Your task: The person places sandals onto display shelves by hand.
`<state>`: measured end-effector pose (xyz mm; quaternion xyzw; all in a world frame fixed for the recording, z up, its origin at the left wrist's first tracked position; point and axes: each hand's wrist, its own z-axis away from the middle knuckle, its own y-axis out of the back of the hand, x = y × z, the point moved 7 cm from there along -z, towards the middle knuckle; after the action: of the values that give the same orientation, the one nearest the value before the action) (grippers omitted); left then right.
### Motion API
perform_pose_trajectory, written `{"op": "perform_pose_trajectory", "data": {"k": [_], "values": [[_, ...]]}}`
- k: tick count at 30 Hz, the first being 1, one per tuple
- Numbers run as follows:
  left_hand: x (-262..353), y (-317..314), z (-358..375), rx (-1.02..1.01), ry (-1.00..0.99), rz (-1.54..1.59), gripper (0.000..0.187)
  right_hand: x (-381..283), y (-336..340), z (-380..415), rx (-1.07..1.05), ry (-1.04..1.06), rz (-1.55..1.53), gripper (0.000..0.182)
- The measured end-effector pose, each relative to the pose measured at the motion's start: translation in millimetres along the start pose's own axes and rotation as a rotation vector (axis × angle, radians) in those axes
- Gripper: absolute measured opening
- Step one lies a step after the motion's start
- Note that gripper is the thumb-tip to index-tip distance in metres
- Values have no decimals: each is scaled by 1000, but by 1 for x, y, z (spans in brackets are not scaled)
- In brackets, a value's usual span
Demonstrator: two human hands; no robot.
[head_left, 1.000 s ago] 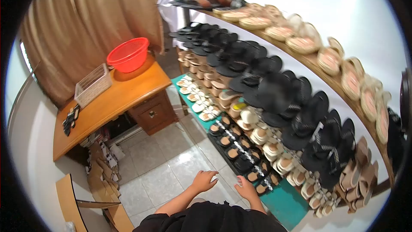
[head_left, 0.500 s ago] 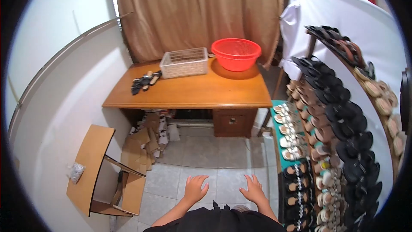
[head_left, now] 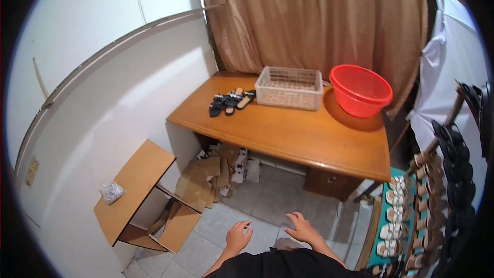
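Observation:
My left hand (head_left: 238, 238) hangs over the tiled floor near the bottom of the view, its fingers curved and apart from the thumb, holding nothing. To its right, my right hand (head_left: 303, 228) is also empty, with fingers spread. Neither hand touches anything. Beyond them stands a wooden desk (head_left: 288, 136). On it are a pile of black sandals (head_left: 230, 101), a clear plastic basket (head_left: 288, 98) and a red basin (head_left: 360, 92).
At the lower left stands a small wooden shelf unit (head_left: 136, 185) with a clear bag (head_left: 111, 192) on top. Cardboard pieces (head_left: 206, 170) lie under the desk. Racks of white sandals (head_left: 393, 230) and black sandals (head_left: 460, 175) line the right side.
The view has turned to the left, so the desk and racks appear farther right and the small shelf unit shows more fully. Both hands remain empty in front of me.

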<state>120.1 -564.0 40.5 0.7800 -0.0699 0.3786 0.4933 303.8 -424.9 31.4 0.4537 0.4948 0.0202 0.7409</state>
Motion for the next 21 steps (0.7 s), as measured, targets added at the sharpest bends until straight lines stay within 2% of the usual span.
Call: {"op": "perform_pose_trajectory", "data": {"k": [1, 3, 6, 8, 12, 15, 17, 19, 21], "values": [[-2, 1, -21, -7, 86, 103, 21, 1, 8, -23, -42, 50, 21, 52], [-2, 2, -69, 32, 71, 82, 19, 2, 29, -67, -91, 111, 43, 48], [-2, 3, -140, 124, 64, 77, 17, -13, 81, -135, 4, 278, 62, 40], [-3, 10, -184, 243, 109, 121, 16, -9, 101, -179, 34, 275, 93, 39], [-30, -3, -237, 296, 192, 175, 17, -2, 118, -250, 86, 278, 113, 38], [-66, -20, -261, 245, 256, 196, 18, 13, 106, -288, 90, 262, 40, 39], [-107, -24, -276, 157, 373, 177, 18, 17, 95, -313, 86, 244, 13, 40], [-150, -16, -309, 174, 397, 185, 19, 10, 92, -342, 29, 175, -58, 40], [-206, 0, -366, 319, 397, 275, 19, 5, 80, -391, 26, 192, -82, 39]]}}
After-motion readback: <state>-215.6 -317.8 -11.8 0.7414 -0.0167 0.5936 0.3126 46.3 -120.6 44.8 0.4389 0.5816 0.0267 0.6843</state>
